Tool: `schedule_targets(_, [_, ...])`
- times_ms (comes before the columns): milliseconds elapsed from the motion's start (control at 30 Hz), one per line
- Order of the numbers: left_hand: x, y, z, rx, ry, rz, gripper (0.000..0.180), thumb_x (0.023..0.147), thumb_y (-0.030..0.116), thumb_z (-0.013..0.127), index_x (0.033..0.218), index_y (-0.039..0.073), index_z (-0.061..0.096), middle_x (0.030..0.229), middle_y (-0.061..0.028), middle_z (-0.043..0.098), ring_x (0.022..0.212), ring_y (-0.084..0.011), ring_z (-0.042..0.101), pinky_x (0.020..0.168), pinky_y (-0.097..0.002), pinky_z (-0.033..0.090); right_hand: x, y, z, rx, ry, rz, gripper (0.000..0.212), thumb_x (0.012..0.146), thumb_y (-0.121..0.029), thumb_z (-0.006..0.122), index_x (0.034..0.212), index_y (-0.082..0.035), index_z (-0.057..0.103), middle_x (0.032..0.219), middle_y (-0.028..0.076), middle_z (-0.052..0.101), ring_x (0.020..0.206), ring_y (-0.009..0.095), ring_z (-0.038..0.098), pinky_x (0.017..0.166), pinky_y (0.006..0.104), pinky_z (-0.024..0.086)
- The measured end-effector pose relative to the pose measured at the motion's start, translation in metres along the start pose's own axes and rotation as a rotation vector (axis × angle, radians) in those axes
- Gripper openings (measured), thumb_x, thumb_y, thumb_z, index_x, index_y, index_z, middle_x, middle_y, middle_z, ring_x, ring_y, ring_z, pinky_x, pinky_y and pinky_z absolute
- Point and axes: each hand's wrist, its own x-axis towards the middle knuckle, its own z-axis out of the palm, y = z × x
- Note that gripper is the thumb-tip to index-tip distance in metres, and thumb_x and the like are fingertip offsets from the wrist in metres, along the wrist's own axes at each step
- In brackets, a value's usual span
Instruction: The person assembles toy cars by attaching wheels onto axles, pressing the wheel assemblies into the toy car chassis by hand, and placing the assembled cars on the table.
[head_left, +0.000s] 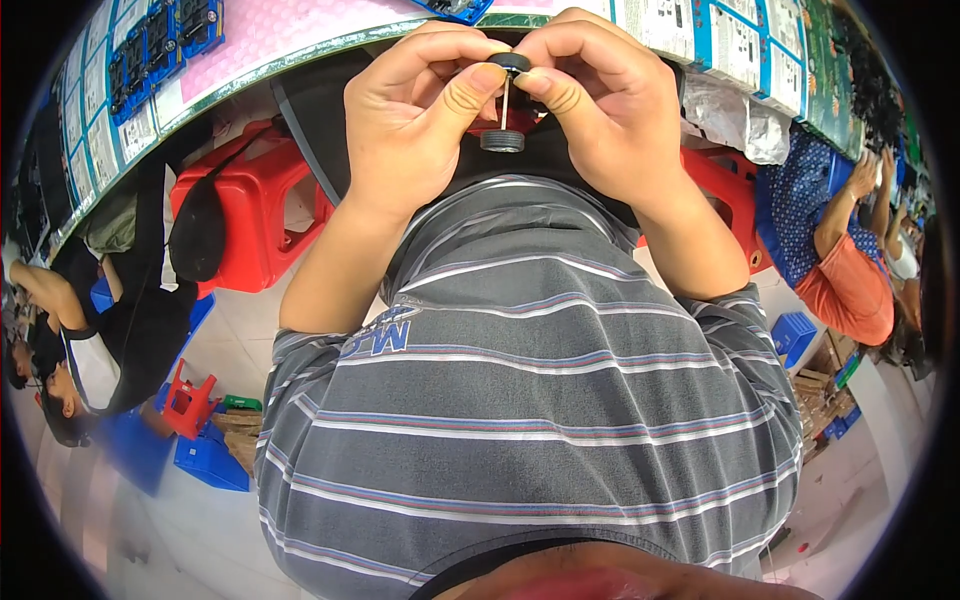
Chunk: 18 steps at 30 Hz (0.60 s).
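Note:
A toy wheel axle, a thin metal rod (505,103) with a small black wheel at each end, hangs upright in front of my torso. My left hand (410,120) and my right hand (615,110) pinch its upper wheel (510,62) between thumbs and forefingers from both sides. The lower wheel (502,141), with a ribbed tread, dangles below my thumbs, touched by neither hand. My other fingers are curled behind and partly hidden.
The table edge (330,42) curves just beyond my hands. Blue-and-black toy car parts (165,50) lie at far left, printed boxes (735,45) at far right. A clear plastic bag (735,125) hangs there. Red stools (240,220) and co-workers flank me.

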Motion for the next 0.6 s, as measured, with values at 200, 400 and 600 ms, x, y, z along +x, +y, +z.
schedule_targets(200, [-0.002,0.0,0.006,0.134,0.103,0.111,0.015,0.091,-0.001,0.069,0.106,-0.005,0.068,0.098,-0.0096,0.066,0.082,-0.0123,0.065,0.068,-0.0224,0.054,-0.021,0.022,0.005,0.078,0.002,-0.038,0.015,0.09,-0.006,0.071,0.099,0.004,0.066,0.084,0.007,0.061,0.074,0.014,0.059,0.067,0.0256,0.048])
schedule_targets(400, [-0.002,0.005,0.011,0.078,0.084,0.01,0.017,0.093,0.002,0.069,0.108,-0.005,0.067,0.097,-0.0087,0.066,0.08,-0.0107,0.065,0.069,-0.0219,0.054,-0.023,0.005,0.003,0.024,-0.02,0.393,0.01,0.09,-0.002,0.068,0.097,0.004,0.066,0.089,0.008,0.064,0.079,0.015,0.064,0.071,0.0256,0.051])
schedule_targets(600, [-0.007,-0.004,0.012,0.081,0.095,-0.003,0.019,0.095,0.004,0.067,0.113,-0.004,0.067,0.094,-0.0068,0.067,0.076,-0.0094,0.064,0.061,-0.021,0.053,-0.025,0.006,0.01,-0.094,0.063,0.333,0.01,0.084,-0.004,0.073,0.093,0.0,0.069,0.084,0.009,0.068,0.074,0.021,0.067,0.067,0.0293,0.053])
